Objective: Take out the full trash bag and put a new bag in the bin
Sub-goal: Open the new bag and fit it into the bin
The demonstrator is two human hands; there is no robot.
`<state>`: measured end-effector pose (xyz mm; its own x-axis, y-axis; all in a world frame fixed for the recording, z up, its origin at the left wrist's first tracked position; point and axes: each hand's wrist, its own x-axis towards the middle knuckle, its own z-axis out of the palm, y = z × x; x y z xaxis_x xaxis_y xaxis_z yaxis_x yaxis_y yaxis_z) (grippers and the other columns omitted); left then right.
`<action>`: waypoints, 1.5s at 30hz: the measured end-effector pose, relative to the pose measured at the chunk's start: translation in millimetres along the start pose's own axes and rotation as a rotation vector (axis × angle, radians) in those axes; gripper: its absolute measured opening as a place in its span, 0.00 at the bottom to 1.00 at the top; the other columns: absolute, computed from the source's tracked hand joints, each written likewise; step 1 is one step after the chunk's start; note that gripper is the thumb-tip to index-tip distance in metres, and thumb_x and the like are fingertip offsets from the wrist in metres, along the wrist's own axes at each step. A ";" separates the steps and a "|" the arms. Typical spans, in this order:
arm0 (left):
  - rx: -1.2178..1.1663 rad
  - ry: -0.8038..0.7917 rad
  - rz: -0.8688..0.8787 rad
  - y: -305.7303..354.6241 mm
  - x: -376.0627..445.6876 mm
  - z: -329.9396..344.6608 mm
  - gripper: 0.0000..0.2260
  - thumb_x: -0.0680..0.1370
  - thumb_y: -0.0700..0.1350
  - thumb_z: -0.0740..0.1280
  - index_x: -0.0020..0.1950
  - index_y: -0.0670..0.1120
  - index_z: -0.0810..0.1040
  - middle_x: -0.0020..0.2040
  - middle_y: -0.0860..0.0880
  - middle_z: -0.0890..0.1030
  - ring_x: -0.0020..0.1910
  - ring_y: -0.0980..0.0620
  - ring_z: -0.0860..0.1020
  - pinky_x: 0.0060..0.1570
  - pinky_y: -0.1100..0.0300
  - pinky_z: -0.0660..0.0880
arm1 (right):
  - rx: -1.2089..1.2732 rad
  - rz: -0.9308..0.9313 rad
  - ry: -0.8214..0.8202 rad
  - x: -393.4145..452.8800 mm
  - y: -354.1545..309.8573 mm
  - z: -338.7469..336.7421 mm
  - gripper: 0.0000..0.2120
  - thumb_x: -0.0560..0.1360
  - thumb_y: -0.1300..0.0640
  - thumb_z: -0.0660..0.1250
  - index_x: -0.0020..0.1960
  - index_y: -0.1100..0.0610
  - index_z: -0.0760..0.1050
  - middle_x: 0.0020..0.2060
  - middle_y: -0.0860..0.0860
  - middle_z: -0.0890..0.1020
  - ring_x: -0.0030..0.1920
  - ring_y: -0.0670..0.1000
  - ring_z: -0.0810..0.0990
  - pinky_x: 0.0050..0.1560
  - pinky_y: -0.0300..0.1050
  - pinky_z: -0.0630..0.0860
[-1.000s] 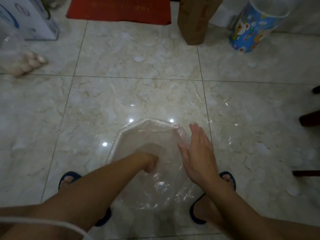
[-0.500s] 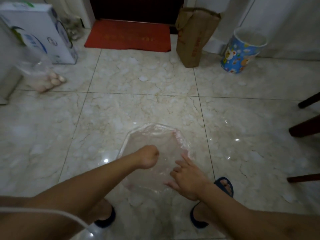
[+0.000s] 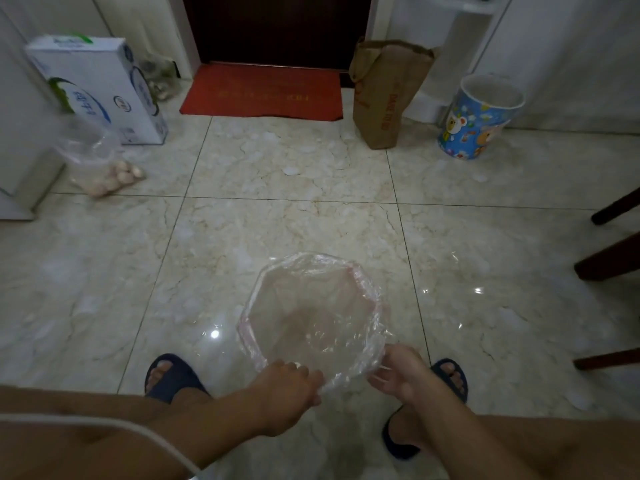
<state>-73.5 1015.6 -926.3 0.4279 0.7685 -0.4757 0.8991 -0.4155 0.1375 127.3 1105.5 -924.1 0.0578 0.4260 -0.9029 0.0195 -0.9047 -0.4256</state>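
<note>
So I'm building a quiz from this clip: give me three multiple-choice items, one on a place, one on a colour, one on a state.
1. Where does the cartoon-print bin stand?
A. by the right wall
B. on the doormat
C. between the feet

2. What colour is the doormat?
A. green
B. red
C. grey

3. What state is the clear bag in?
A. knotted shut
C. folded flat
B. mouth spread open

Answers:
1. A, it sits far right, beyond the paper bag.
2. B, the mat at the door is plainly red.
3. B, its rim forms a wide ring, with the left hand and right hand holding the near edge.
</note>
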 end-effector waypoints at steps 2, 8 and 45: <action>-0.020 -0.007 0.004 -1.8 1.9 -0.6 0.16 0.84 0.52 0.53 0.66 0.45 0.67 0.59 0.39 0.77 0.55 0.37 0.76 0.54 0.47 0.70 | 0.049 -0.011 0.004 -0.6 7.6 2.7 0.13 0.75 0.72 0.58 0.56 0.68 0.78 0.47 0.63 0.80 0.44 0.59 0.77 0.40 0.48 0.76; -0.030 -0.049 0.035 -5.5 5.4 -1.0 0.15 0.84 0.51 0.54 0.66 0.45 0.67 0.59 0.39 0.78 0.55 0.37 0.76 0.54 0.47 0.70 | 0.186 -0.173 0.069 -6.4 5.8 -3.5 0.09 0.76 0.57 0.68 0.50 0.63 0.81 0.46 0.56 0.84 0.43 0.56 0.81 0.42 0.47 0.76; -0.094 -0.045 0.012 -4.7 3.3 1.6 0.13 0.83 0.51 0.55 0.64 0.46 0.69 0.57 0.41 0.78 0.55 0.39 0.76 0.54 0.48 0.68 | 0.090 -0.090 0.189 59.2 -0.4 9.3 0.04 0.73 0.66 0.68 0.45 0.67 0.81 0.41 0.61 0.84 0.37 0.56 0.78 0.38 0.48 0.76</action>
<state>-76.5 1019.2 -929.9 0.4362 0.7402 -0.5117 0.8994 -0.3755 0.2236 121.4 1131.2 -977.9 0.2455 0.4882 -0.8375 -0.0556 -0.8554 -0.5149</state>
